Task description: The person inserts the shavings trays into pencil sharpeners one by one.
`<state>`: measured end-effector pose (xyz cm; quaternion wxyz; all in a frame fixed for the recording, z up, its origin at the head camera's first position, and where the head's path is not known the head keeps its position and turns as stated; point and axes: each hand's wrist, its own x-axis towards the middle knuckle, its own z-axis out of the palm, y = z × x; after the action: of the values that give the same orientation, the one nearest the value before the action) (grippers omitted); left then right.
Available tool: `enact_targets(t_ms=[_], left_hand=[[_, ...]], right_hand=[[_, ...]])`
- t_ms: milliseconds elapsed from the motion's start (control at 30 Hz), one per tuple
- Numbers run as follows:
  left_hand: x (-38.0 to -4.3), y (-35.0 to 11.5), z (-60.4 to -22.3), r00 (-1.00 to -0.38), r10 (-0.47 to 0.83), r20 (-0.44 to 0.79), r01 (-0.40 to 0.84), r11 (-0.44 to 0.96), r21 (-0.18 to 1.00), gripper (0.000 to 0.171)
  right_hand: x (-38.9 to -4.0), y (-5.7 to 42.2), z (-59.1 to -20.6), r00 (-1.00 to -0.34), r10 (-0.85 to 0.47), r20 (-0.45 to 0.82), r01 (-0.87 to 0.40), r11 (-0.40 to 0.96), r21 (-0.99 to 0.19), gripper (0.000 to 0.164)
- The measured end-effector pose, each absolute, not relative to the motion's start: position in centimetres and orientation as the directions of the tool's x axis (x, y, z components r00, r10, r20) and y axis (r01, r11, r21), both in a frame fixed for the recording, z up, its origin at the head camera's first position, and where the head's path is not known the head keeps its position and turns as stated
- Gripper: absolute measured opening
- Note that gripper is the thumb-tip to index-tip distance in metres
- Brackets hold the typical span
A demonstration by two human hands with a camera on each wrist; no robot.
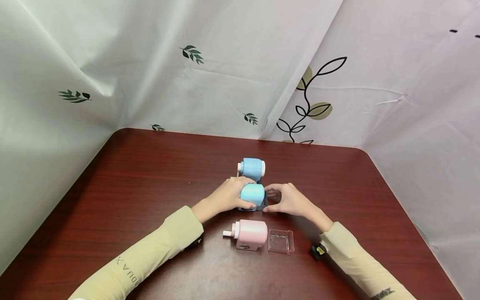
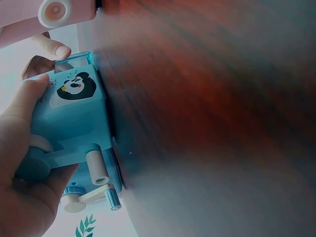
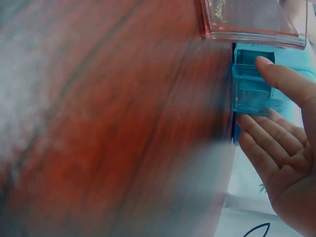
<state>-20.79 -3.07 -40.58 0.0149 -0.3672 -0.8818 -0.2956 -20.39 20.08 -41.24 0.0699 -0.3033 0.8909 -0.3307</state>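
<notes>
In the head view my left hand [image 1: 229,195] grips a light blue crank pencil sharpener [image 1: 253,193] around its body, standing on the table. A panda picture marks its side in the left wrist view, where its crank handle [image 2: 97,167] also shows. My right hand [image 1: 291,201] is at the sharpener's right end. In the right wrist view its thumb and fingers pinch a clear blue shavings drawer [image 3: 252,96], which sticks partly out of the body. How far the drawer reaches inside is hidden.
Nearer the person stands a pink pencil sharpener [image 1: 252,233], with its clear pink drawer [image 1: 280,241] lying to its right with some shavings inside. Just behind the gripped sharpener is a darker blue one [image 1: 252,168]. A white printed curtain [image 1: 210,83] hangs behind the brown table [image 1: 157,166].
</notes>
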Motion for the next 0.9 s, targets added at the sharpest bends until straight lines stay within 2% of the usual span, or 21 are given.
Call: enact_targets(t_ms=[900], left_hand=[[-20.68,-3.04,-40.44,-0.729,0.643,0.236,0.661,0.57,0.489,0.057]], right_hand=[[-20.19,19.8,-41.38,-0.809,-0.579,0.095,-0.5,0.595,-0.629,0.051]])
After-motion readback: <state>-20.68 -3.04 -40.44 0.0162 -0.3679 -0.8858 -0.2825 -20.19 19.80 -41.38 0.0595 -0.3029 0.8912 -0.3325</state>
